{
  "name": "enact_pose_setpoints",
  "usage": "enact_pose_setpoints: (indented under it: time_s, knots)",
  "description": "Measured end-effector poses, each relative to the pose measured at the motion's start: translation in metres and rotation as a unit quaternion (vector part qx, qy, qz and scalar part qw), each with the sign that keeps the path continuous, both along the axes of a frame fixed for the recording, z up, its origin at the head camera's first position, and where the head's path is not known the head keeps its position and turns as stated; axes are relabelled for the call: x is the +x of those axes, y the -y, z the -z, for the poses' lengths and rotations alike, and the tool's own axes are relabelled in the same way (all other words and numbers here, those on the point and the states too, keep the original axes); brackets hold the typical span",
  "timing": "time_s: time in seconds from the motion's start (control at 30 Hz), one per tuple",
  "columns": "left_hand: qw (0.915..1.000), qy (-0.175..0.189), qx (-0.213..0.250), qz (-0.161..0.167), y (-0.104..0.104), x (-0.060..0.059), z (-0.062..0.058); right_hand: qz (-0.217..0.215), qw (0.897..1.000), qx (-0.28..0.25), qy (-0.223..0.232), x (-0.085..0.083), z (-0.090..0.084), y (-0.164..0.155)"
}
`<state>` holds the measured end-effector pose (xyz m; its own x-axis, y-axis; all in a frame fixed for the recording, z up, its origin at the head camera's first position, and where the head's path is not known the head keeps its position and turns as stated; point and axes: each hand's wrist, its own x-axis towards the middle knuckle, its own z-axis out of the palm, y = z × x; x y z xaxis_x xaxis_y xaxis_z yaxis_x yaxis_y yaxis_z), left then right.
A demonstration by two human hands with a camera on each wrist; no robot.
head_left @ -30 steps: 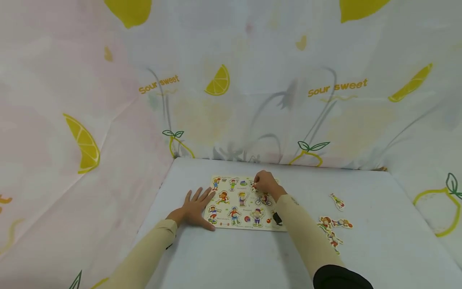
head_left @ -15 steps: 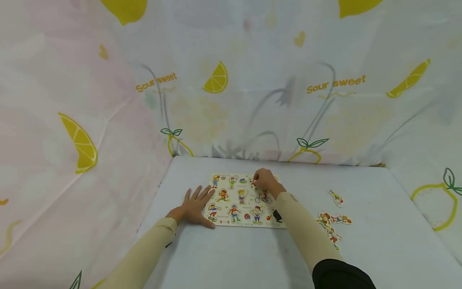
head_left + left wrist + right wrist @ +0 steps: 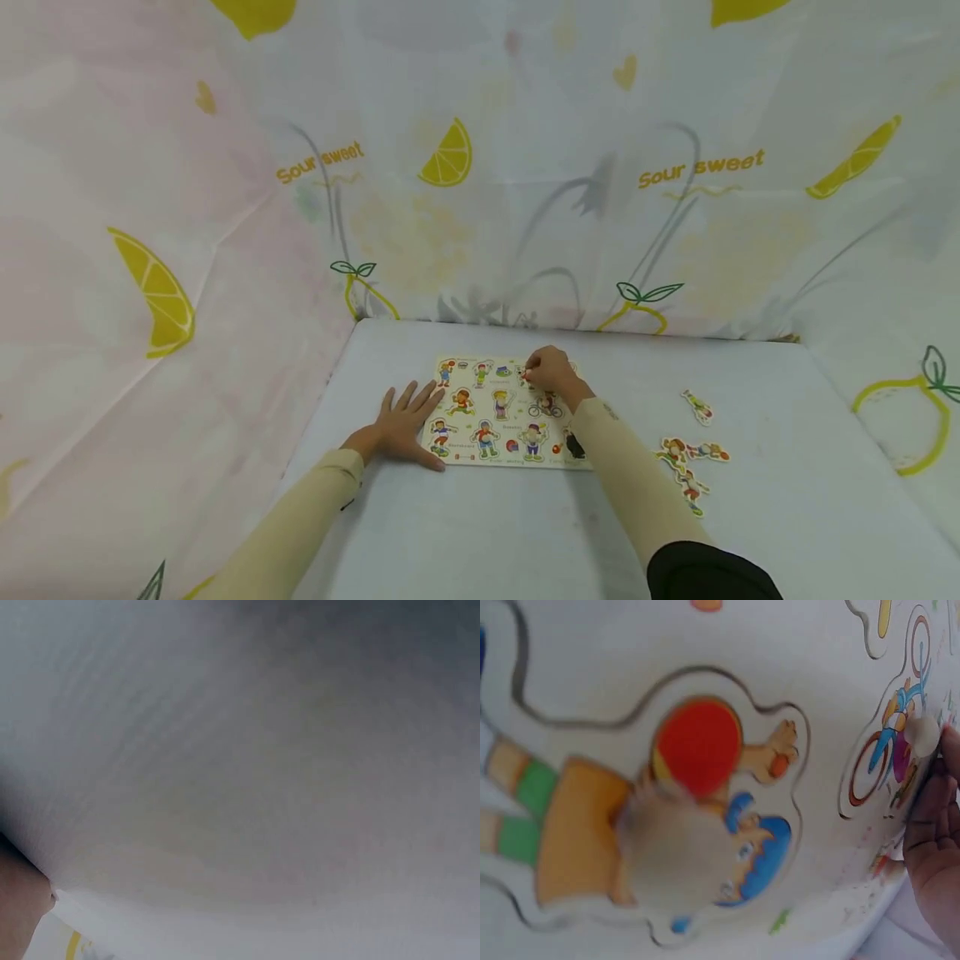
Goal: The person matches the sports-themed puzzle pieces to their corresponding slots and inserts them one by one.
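Note:
A cream puzzle board (image 3: pixel 517 422) with cartoon sports figures lies on the table. My left hand (image 3: pixel 401 425) rests spread over its left edge, fingers straight. At the top right of the board, my right hand (image 3: pixel 553 371) pinches a small puzzle piece (image 3: pixel 525 377), mostly covered by the fingers. The right wrist view has the hand (image 3: pixel 936 851) at its right edge, beyond a bicycle piece (image 3: pixel 877 754) with a round knob. Large in the foreground there is a table-tennis piece (image 3: pixel 581 840) set in its outline. The left wrist view shows only a sliver of skin (image 3: pixel 21 907) beside blurred white.
Right of the board, several loose puzzle pieces (image 3: pixel 690 479) lie in an overlapping cluster, with a single green piece (image 3: pixel 698 407) farther back. A lemon-printed cloth (image 3: pixel 480 233) stands behind the white table (image 3: pixel 480 533) and along its sides.
The head view has shifted slightly, so the table sits a little higher. Both hands stay at the same spots on the board, the right still pinching the puzzle piece.

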<state>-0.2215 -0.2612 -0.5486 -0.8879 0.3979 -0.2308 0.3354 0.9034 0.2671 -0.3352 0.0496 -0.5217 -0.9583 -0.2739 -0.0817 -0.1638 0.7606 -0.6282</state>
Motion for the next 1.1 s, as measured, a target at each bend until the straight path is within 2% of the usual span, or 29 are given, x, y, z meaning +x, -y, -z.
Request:
enact_pose_setpoints:
  time_s: [0.1,0.23,0.5,0.6,0.77,0.97,1.03,1.1]
  knots:
    - [1.0,0.0,-0.003,0.002,0.002,-0.001,-0.004,0.038,0.998,-0.054,0.022,0.001,0.002,0.001]
    - [0.9998,0.0,-0.017,-0.008,0.003,0.002,-0.009,0.042,0.996,-0.078,0.012,0.005,0.002,0.006]
    - [0.9998,-0.002,-0.016,-0.013,-0.001,0.003,-0.012,0.042,0.997,-0.07,-0.016,0.01,0.006,0.009]
    - [0.9999,-0.001,-0.01,-0.011,-0.005,0.005,-0.01,0.042,0.997,-0.057,-0.007,0.012,0.006,0.006]
    - [0.9998,0.008,-0.009,-0.014,-0.012,0.005,-0.004,0.011,0.997,-0.063,0.045,0.02,-0.004,-0.003]
    - [0.9998,-0.001,-0.015,-0.014,-0.009,0.0,-0.006,-0.048,0.983,-0.145,0.099,0.032,-0.024,-0.011]
    - [0.9997,0.003,-0.02,-0.013,-0.007,-0.001,-0.005,-0.069,0.982,-0.145,0.1,0.035,-0.028,-0.013]
    - [0.9996,0.003,-0.025,-0.011,-0.005,-0.002,-0.003,-0.083,0.988,-0.112,0.066,0.039,-0.027,-0.015]
